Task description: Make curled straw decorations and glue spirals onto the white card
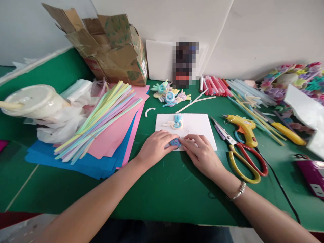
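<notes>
Between my two hands is a blue and purple pipe-cleaner spiral [175, 142], close to the front edge of a white sheet [199, 126]. My left hand [158, 143] grips the spiral's left side with thumb and fingers. From the right, my right hand [199, 150] pinches its edge with the fingertips. Just beyond them on the sheet lies a small blue and cream pipe-cleaner piece [178, 122]. Finished-looking pastel spirals and loops [169, 96] are heaped behind the sheet.
Scissors [238, 145] and a yellow glue gun [241, 128] with a black cord lie to the right. Pastel pipe cleaners [101, 118] rest on coloured sheets [111, 141] at left. A cardboard box [113, 50], a lidded cup [32, 98] and a purple power socket [312, 175] stand around.
</notes>
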Tool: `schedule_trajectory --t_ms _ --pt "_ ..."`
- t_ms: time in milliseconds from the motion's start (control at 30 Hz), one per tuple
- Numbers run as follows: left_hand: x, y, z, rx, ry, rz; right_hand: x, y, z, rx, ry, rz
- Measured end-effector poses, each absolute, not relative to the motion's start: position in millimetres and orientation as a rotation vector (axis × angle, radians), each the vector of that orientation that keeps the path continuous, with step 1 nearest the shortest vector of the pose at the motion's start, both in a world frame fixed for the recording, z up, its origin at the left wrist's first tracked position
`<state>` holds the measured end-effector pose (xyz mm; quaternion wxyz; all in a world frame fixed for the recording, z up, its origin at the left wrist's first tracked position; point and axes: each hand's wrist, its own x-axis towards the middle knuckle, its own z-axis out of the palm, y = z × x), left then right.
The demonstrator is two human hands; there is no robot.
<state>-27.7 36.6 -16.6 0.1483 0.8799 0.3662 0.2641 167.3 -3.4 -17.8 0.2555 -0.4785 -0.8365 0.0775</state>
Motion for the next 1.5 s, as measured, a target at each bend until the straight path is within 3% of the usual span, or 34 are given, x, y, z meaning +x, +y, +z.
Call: schedule_trajectory --t_ms 1300,1500 --pt "-30.6 40.3 -20.7 2.451 1.049 0.835 170.3 -1.8 -15.2 -1.312 -2.229 0.26" --pt "-33.3 39.3 -16.4 2.351 1.08 0.992 171.1 -0.8 -15.4 -1.267 -2.111 0.269"
